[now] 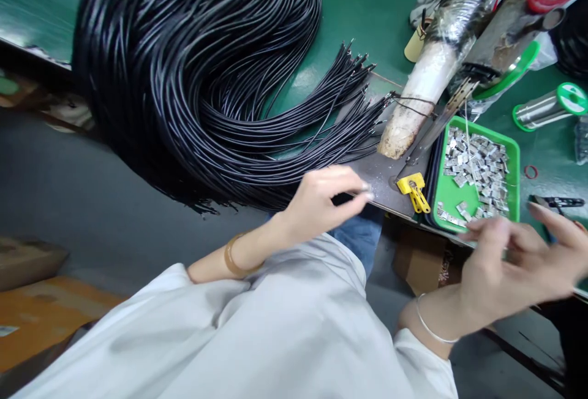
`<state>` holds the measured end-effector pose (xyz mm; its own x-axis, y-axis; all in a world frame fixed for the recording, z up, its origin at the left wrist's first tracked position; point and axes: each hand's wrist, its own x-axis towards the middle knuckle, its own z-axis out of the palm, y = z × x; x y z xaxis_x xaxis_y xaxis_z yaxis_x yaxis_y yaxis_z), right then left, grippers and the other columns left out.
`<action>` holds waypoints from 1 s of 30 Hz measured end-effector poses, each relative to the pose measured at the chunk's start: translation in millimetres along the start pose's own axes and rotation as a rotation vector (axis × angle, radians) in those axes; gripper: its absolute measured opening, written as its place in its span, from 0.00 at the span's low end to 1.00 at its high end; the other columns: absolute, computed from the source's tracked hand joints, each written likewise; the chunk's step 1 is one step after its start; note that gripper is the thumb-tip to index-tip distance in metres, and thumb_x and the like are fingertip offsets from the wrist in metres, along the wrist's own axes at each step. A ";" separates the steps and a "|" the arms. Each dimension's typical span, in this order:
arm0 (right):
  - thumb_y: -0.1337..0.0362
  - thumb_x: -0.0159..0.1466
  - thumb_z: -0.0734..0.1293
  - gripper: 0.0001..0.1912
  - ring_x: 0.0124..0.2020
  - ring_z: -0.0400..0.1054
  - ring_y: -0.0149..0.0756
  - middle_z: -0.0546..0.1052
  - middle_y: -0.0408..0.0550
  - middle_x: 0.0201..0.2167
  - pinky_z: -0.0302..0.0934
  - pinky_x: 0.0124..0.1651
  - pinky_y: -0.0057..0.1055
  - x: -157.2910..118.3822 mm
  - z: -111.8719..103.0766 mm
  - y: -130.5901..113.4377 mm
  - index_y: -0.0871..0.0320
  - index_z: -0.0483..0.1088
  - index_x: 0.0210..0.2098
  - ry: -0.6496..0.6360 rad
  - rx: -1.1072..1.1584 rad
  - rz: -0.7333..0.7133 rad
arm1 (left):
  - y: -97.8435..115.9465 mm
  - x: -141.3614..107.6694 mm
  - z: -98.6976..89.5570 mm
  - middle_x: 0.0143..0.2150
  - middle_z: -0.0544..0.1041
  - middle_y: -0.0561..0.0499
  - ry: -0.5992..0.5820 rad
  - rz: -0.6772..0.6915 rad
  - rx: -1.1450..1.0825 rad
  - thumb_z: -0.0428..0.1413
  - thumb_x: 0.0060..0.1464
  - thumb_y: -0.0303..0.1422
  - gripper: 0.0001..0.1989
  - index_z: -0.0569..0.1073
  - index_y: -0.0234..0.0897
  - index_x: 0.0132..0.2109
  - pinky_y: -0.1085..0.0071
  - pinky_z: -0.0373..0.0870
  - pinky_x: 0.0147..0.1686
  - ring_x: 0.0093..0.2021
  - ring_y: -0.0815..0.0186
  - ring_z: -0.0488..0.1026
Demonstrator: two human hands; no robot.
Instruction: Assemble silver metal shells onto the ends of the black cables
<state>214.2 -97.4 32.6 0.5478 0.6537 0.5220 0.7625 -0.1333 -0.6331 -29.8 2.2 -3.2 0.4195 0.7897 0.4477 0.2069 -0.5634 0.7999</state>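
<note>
A wrapped cylinder [429,89] and yellow clip [414,192] stand beyond the left hand [321,203], on the grey plate [381,178]; the black cable bundle [202,80] lies just beyond the left fingertips [365,193], which are pinched loosely together, contents not discernible; the right hand [519,264] is blurred, fingers spread, just short of the green tray [514,154] of metal terminals [478,169]; the table edge runs beneath both hands.

The big bundle of black cables [197,74] fills the upper left of the frame and blocks that way. At the right, the green tray [514,160] (full of small metal clips) and the wrapped pipe [441,62] stand close. Bare green surface [367,7] lies open at the top middle.
</note>
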 end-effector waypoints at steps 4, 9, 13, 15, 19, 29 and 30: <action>0.57 0.64 0.70 0.09 0.30 0.76 0.36 0.77 0.44 0.29 0.67 0.38 0.31 27.4 18.9 25.1 0.55 0.71 0.37 -0.170 -0.214 -0.030 | -15.1 22.3 -14.9 0.45 0.80 0.42 0.132 0.040 0.521 0.57 0.63 0.30 0.09 0.79 0.32 0.46 0.57 0.72 0.51 0.46 0.57 0.75; 0.56 0.64 0.67 0.09 0.28 0.64 0.31 0.78 0.46 0.36 0.56 0.39 0.32 63.7 30.5 63.7 0.55 0.70 0.32 -0.364 -0.511 -0.218 | -18.9 27.4 -20.7 0.45 0.77 0.41 -0.105 -0.030 0.726 0.53 0.63 0.25 0.12 0.77 0.30 0.50 0.62 0.74 0.46 0.45 0.56 0.74; 0.58 0.64 0.66 0.09 0.30 0.63 0.32 0.75 0.45 0.35 0.49 0.35 0.31 72.8 37.5 63.2 0.54 0.67 0.31 -0.449 -0.627 -0.281 | -20.3 8.2 -19.8 0.43 0.78 0.43 -0.132 0.040 0.633 0.51 0.64 0.23 0.13 0.77 0.30 0.52 0.65 0.74 0.43 0.42 0.60 0.76; 0.59 0.64 0.65 0.07 0.31 0.60 0.33 0.73 0.45 0.34 0.44 0.33 0.30 72.5 40.1 57.6 0.55 0.66 0.32 -0.465 -0.726 -0.336 | -23.0 0.0 -19.8 0.42 0.79 0.44 -0.092 0.085 0.570 0.52 0.64 0.23 0.13 0.78 0.30 0.51 0.67 0.75 0.43 0.40 0.62 0.76; 0.63 0.66 0.63 0.05 0.28 0.52 0.30 0.70 0.45 0.32 0.38 0.32 0.31 71.4 43.3 45.9 0.56 0.65 0.33 -0.491 -0.840 -0.378 | -25.4 -0.7 -23.0 0.40 0.80 0.45 0.030 0.053 0.489 0.51 0.64 0.23 0.13 0.79 0.29 0.49 0.69 0.74 0.42 0.39 0.64 0.77; 0.65 0.67 0.62 0.04 0.25 0.41 0.27 0.67 0.42 0.29 0.37 0.31 0.31 73.9 39.7 30.5 0.56 0.65 0.34 -0.589 -0.915 -0.360 | -28.8 18.1 -30.5 0.36 0.76 0.53 0.495 -0.246 -0.141 0.59 0.59 0.28 0.23 0.73 0.40 0.61 0.76 0.59 0.23 0.24 0.76 0.61; 0.65 0.68 0.62 0.04 0.24 0.41 0.27 0.68 0.42 0.29 0.36 0.31 0.31 74.3 39.3 30.5 0.56 0.66 0.35 -0.599 -0.920 -0.370 | -24.1 19.2 -32.0 0.33 0.74 0.55 0.530 -0.243 -0.215 0.59 0.59 0.28 0.24 0.71 0.41 0.63 0.76 0.59 0.23 0.24 0.75 0.61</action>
<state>264.6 -23.6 29.7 0.1758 0.9813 0.0779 0.9391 -0.1909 0.2856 -55.0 38.7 -1.0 -0.1244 0.9337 0.3357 0.0351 -0.3339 0.9419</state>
